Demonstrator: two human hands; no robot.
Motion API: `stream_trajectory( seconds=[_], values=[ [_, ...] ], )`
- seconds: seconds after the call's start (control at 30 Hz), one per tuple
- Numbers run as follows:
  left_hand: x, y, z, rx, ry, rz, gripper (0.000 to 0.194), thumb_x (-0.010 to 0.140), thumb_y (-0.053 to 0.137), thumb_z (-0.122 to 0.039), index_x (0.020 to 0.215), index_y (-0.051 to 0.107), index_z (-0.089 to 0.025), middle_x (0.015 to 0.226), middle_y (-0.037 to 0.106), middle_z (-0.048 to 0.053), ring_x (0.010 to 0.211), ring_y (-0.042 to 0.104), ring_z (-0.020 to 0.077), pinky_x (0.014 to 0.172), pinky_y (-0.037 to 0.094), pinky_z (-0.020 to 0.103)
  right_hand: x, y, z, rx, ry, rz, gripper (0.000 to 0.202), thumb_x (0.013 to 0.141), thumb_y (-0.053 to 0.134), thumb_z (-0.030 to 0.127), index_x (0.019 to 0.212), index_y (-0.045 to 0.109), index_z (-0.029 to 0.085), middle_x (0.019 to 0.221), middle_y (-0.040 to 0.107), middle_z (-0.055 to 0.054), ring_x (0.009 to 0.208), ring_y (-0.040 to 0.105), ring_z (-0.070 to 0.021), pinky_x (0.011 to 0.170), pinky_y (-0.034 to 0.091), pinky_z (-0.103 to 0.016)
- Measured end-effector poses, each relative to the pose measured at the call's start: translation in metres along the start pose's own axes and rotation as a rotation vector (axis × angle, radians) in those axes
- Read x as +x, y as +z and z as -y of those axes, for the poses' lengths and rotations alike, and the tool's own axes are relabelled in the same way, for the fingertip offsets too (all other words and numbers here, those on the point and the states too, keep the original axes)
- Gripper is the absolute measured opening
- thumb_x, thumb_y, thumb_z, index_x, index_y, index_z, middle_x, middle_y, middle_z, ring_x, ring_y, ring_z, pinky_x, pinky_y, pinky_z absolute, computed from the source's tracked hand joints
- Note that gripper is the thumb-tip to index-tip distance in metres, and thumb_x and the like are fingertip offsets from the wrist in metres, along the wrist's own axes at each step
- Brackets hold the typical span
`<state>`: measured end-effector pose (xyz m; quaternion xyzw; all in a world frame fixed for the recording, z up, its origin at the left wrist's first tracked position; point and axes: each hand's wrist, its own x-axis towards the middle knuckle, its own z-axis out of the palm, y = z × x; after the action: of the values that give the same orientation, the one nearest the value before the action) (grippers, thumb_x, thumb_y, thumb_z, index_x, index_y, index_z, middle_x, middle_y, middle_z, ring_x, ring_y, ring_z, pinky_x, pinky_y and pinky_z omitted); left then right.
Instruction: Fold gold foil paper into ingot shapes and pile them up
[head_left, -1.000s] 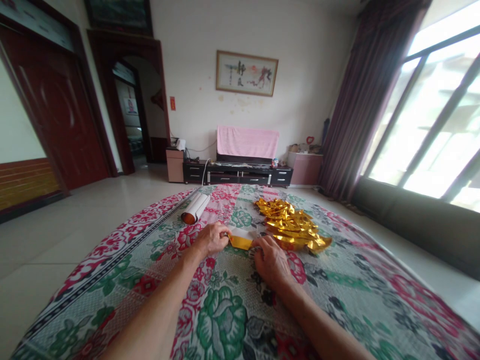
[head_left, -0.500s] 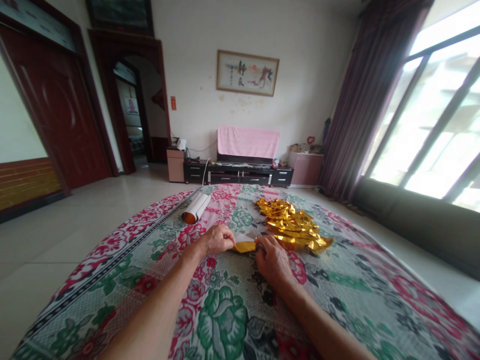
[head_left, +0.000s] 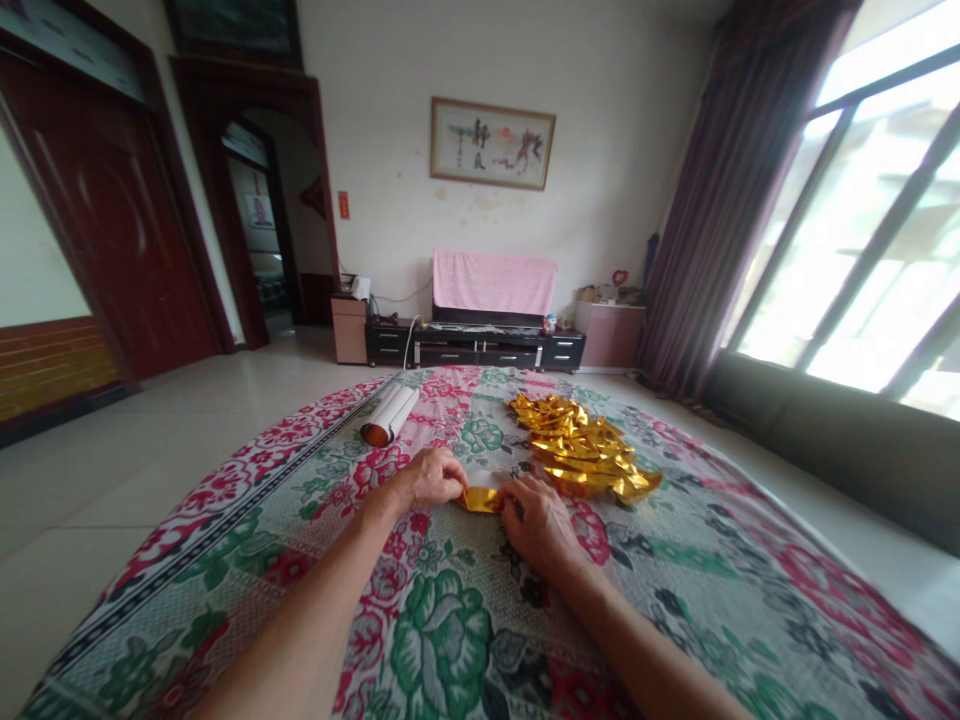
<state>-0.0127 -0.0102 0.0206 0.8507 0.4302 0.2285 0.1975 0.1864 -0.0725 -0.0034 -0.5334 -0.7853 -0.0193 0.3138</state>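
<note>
Where visible, gold foil (head_left: 481, 500) between fingers (head_left: 453, 481)

Living room of a home, identified by its domestic furnishings. Against the far wall stands a low black cabinet with drawers (head_left: 450, 357), bearing a broad object draped with a pink cloth (head_left: 495, 280) and, near its right end, a small figurine (head_left: 550, 324). A pink-fronted cabinet (head_left: 611, 338) to the right carries a red heart-shaped ornament (head_left: 619, 278). Above hangs a framed picture with brushed characters (head_left: 493, 143). Long purple curtains (head_left: 720, 220) flank a large window (head_left: 862, 250). At left, a panelled red-brown door (head_left: 124, 200) and an arched doorway (head_left: 289, 240) adjoin pale floor tiles (head_left: 180, 440). Foreground: a flower-patterned tablecloth (head_left: 442, 640).
</note>
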Motion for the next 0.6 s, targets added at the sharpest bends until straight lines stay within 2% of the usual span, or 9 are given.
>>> stream_trajectory(
  seconds=[0.13, 0.27, 0.37, 0.43, 0.5, 0.6],
  values=[
    [0.000, 0.005, 0.001, 0.105, -0.039, -0.049, 0.028, 0.060, 0.059, -0.027, 0.085, 0.070, -0.021, 0.074, 0.059, 0.001, 0.064, 0.052, 0.0114, 0.059, 0.040, 0.020, 0.001, 0.002, -0.002, -0.008, 0.008, 0.000, 0.014, 0.080, 0.045, 0.018, 0.079, 0.059, 0.021, 0.077, 0.056, -0.002, 0.075, 0.050, -0.0144, 0.071, 0.036, -0.025],
    [-0.002, 0.002, -0.001, 0.220, -0.084, -0.091, 0.054, 0.055, 0.065, -0.036, 0.108, 0.060, -0.026, 0.082, 0.056, 0.000, 0.067, 0.052, 0.0126, 0.061, 0.041, 0.022, 0.002, 0.003, -0.001, -0.016, 0.051, -0.053, 0.011, 0.076, 0.048, 0.018, 0.084, 0.056, 0.019, 0.086, 0.054, -0.004, 0.081, 0.050, -0.0161, 0.073, 0.036, -0.025],
    [-0.005, -0.004, -0.004, 0.256, -0.130, -0.103, 0.072, 0.053, 0.066, -0.044, 0.120, 0.050, -0.024, 0.095, 0.056, 0.004, 0.080, 0.054, 0.0167, 0.066, 0.042, 0.023, 0.002, 0.003, 0.000, -0.064, 0.105, -0.115, 0.023, 0.072, 0.052, 0.019, 0.095, 0.055, 0.017, 0.096, 0.053, -0.007, 0.090, 0.048, -0.0190, 0.077, 0.036, -0.029],
    [-0.007, -0.006, -0.006, 0.264, -0.190, -0.093, 0.071, 0.051, 0.067, -0.048, 0.115, 0.053, -0.020, 0.098, 0.056, 0.006, 0.085, 0.055, 0.0186, 0.068, 0.042, 0.023, 0.002, 0.004, -0.001, -0.091, 0.143, -0.127, 0.031, 0.070, 0.053, 0.020, 0.102, 0.053, 0.016, 0.100, 0.052, -0.008, 0.093, 0.048, -0.0208, 0.078, 0.036, -0.031],
    [-0.007, -0.007, -0.007, 0.259, -0.249, -0.075, 0.062, 0.050, 0.067, -0.049, 0.103, 0.057, -0.019, 0.092, 0.058, 0.004, 0.081, 0.055, 0.0178, 0.066, 0.042, 0.023, 0.002, 0.005, -0.002, -0.102, 0.166, -0.118, 0.035, 0.070, 0.053, 0.021, 0.105, 0.053, 0.016, 0.101, 0.053, -0.008, 0.093, 0.048, -0.0218, 0.079, 0.036, -0.032],
    [-0.005, -0.004, -0.006, 0.213, -0.245, -0.051, 0.046, 0.052, 0.067, -0.044, 0.090, 0.061, -0.019, 0.078, 0.060, 0.000, 0.070, 0.055, 0.0143, 0.059, 0.039, 0.021, 0.002, 0.006, -0.003, -0.089, 0.137, -0.069, 0.024, 0.072, 0.053, 0.021, 0.096, 0.058, 0.018, 0.096, 0.055, -0.007, 0.090, 0.049, -0.0212, 0.077, 0.036, -0.032]
  ],
)
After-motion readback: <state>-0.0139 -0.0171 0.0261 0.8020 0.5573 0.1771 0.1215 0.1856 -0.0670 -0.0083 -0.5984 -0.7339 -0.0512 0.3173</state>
